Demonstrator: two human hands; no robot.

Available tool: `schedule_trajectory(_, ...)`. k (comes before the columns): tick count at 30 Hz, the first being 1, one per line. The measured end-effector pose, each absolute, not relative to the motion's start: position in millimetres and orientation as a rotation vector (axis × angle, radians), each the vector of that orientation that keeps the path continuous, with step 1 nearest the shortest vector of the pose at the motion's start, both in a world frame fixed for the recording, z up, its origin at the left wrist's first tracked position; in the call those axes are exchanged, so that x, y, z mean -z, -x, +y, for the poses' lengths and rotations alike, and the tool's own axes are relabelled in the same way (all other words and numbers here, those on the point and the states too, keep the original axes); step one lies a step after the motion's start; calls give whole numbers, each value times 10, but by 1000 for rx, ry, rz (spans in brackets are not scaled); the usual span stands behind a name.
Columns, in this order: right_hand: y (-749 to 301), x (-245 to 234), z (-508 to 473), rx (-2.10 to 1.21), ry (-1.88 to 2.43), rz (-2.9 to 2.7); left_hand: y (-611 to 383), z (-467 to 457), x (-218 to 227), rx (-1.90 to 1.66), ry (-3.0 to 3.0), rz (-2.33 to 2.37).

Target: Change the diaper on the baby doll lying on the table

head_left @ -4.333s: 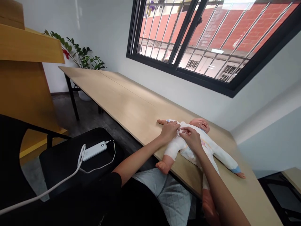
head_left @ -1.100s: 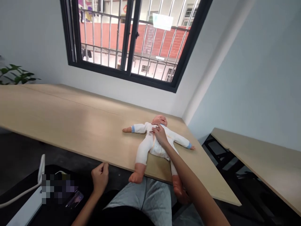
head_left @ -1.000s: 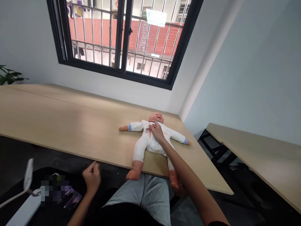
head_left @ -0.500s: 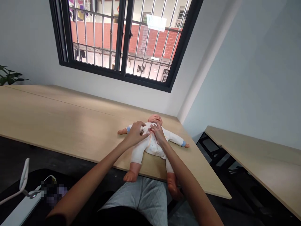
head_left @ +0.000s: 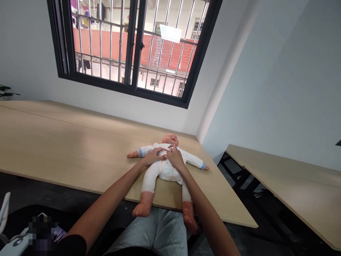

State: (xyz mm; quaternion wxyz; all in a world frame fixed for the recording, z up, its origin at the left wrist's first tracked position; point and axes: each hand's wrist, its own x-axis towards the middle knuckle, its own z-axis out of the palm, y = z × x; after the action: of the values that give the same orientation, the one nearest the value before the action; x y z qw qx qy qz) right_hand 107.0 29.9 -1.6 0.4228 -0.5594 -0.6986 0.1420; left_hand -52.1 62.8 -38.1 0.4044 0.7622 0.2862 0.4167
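- Baby doll [head_left: 166,171] lies face up on the wooden surface [head_left: 66,142], feet past its near edge.
- Left hand [head_left: 153,156] and right hand [head_left: 175,159] rest on its chest, fingertips meeting; any pinch of cloth unclear.

The doll [head_left: 165,172] wears a soft, matt white cloth suit; its head and feet look like smooth plastic with a slight sheen. The table [head_left: 66,138] is pale wood, smooth and matt. The far window frame [head_left: 125,89] is matt black metal. The near trousers [head_left: 160,234] are grey quilted cloth.
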Motion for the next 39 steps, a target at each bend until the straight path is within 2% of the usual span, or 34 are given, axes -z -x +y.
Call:
schedule_trajectory(5,-1181,29,247,-413,1494,-1765,518,516,296,-1057,-1884,645)
schedule_trajectory(13,-1267,92,305,-622,1285,-1540,505,442,248,-1150,-1888,638)
schedule_trajectory(19,-1439,-67,184,-265,1205,-1364,549,454,209,-1200,-2141,739)
schedule_trajectory(21,-1553,-94,105,-242,1207,-1360,540,403,145,-1255,-2280,809)
schedule_trajectory(29,-1707,73,-46,-479,1133,-1751,456,297,43,-1124,-2476,817)
schedule_trajectory(39,-1724,172,18,-601,1092,-1697,482,353,132,-1068,-2459,683)
